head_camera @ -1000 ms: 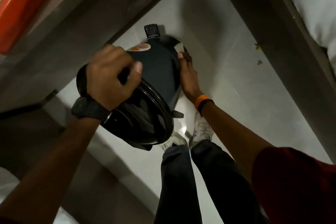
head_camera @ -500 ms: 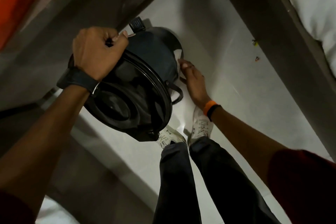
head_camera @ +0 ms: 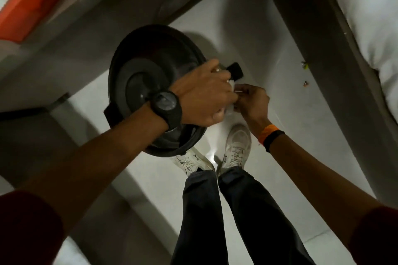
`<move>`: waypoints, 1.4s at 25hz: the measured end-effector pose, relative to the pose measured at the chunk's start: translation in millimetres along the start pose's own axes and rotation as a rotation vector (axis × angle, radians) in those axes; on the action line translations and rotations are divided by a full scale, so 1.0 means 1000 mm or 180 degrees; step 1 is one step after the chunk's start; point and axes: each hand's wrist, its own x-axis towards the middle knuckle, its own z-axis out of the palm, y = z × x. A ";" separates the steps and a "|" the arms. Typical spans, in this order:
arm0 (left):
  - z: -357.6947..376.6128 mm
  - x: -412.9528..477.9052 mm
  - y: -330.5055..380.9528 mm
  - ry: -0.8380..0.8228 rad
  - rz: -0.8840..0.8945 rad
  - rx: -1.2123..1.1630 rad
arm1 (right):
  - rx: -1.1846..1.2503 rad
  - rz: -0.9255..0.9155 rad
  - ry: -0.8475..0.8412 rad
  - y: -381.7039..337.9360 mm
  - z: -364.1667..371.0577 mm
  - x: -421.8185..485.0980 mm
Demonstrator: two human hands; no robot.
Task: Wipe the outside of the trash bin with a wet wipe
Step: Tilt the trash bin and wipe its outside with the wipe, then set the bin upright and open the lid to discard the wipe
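The black round trash bin [head_camera: 140,75] stands upright on the white floor, and I see its lid from above. Its black foot pedal [head_camera: 235,72] sticks out at the right side. My left hand [head_camera: 202,94], with a black watch on the wrist, reaches across the bin's right edge. It meets my right hand [head_camera: 252,101] just beside the pedal. The white wet wipe [head_camera: 231,84] is bunched between the two hands, and fingers of both are closed on it. Most of the wipe is hidden by the fingers.
My white shoes [head_camera: 237,146] stand just in front of the bin. A bed frame [head_camera: 312,34] with a white mattress [head_camera: 370,17] runs along the right. Small scraps [head_camera: 305,84] lie on the floor beside it. An orange object [head_camera: 36,0] sits on furniture at the upper left.
The bin was tilted and held at its rim by my left hand; now it stands upright. My left hand has let go of the rim and moved right to the wipe.
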 end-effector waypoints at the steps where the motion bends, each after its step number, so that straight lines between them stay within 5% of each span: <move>1: 0.005 0.000 0.009 0.0172 -0.0139 0.0103 | 0.0193 0.0136 -0.0050 0.001 -0.005 -0.002; 4: 0.017 -0.010 0.032 0.0768 -0.1593 -0.0244 | 0.0623 0.0700 -0.0444 -0.003 -0.013 -0.005; 6: 0.029 -0.018 0.053 0.0773 -0.2584 -0.0513 | 0.0358 0.0805 -0.0651 -0.002 -0.009 -0.004; 8: 0.043 -0.028 0.075 0.0559 -0.2975 -0.0614 | 0.0132 0.0836 -0.0661 -0.003 -0.001 -0.003; 12: 0.072 -0.058 0.095 0.0274 -0.2077 -0.0201 | 0.0836 0.1006 -0.0169 -0.030 0.004 0.002; 16: 0.087 -0.105 0.065 0.0129 -0.1063 0.0055 | 0.1008 0.0753 -0.0249 -0.068 0.016 -0.001; 21: 0.088 -0.117 0.029 0.0228 -0.0825 0.0317 | 0.0740 0.0230 0.0197 -0.083 0.033 -0.021; 26: 0.091 -0.116 0.037 0.0328 -0.0800 0.0387 | 0.0355 0.0351 0.0401 -0.083 0.025 -0.024; 30: 0.070 -0.123 0.061 0.0420 -0.1328 -0.0114 | -0.0808 -0.0204 0.0801 -0.066 0.004 -0.048; 35: 0.023 -0.179 0.065 0.2133 -0.3278 -0.1922 | -0.0474 -0.0420 0.0672 -0.057 -0.014 -0.094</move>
